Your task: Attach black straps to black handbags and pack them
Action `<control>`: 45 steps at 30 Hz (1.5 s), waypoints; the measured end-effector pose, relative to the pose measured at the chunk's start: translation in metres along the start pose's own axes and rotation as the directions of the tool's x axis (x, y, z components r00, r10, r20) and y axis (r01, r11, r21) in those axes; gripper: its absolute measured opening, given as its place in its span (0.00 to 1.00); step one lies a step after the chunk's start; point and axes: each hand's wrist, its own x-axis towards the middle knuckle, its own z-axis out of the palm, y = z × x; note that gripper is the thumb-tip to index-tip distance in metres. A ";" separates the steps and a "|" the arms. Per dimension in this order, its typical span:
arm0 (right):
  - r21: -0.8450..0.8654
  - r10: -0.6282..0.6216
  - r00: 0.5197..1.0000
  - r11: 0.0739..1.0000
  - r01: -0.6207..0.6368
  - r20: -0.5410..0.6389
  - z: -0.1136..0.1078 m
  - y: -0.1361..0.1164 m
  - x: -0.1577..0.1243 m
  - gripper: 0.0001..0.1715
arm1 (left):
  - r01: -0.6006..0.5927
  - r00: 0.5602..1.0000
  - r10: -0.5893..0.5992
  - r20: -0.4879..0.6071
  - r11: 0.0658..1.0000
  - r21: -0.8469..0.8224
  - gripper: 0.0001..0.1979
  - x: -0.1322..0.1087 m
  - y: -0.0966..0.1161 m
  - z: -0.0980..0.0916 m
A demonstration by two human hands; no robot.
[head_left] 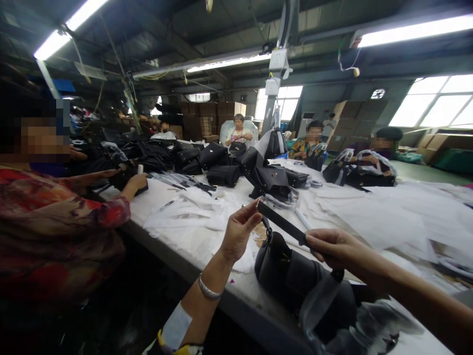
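Observation:
A flat black strap (283, 223) is stretched between my two hands above the table's front edge. My left hand (238, 231), with a bracelet on its wrist, pinches the strap's far end, where a bit of metal shows. The nearer end is gripped between the thumb and fingers of my right hand (328, 244). Right below lies a black handbag (288, 271) on its side, its handle partly wrapped in clear plastic film (318, 301). Part of the bag is hidden behind my right hand and forearm.
White sheets (188, 212) cover much of the table. Black handbags (223, 175) are heaped across its middle. A co-worker in a red patterned top (55, 217) handles black pieces at left; several other people work along the far side. Cardboard boxes (207, 116) stand behind.

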 end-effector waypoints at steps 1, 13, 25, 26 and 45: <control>-0.008 -0.006 1.000 1.000 0.006 -0.001 -0.002 0.001 0.001 0.29 | -0.006 1.000 0.006 0.022 1.000 0.019 0.22 0.000 0.000 0.002; -0.335 -0.455 0.848 0.871 0.360 -0.271 0.019 -0.030 0.007 0.38 | -0.119 0.954 0.010 0.301 0.931 0.346 0.18 -0.001 -0.006 0.055; -0.182 -0.536 0.678 0.832 0.523 -0.503 -0.007 -0.025 0.000 0.29 | -0.163 0.925 -0.135 0.355 0.704 0.692 0.18 -0.003 -0.009 0.074; -0.026 -0.484 0.703 0.832 0.554 -0.521 -0.010 -0.024 -0.003 0.29 | -0.160 0.916 -0.164 0.367 0.689 0.707 0.18 -0.004 -0.009 0.076; 0.153 -0.376 0.513 0.672 0.725 -0.772 -0.039 -0.020 -0.032 0.17 | -0.130 0.820 -0.385 0.422 0.594 0.794 0.14 -0.009 0.000 0.075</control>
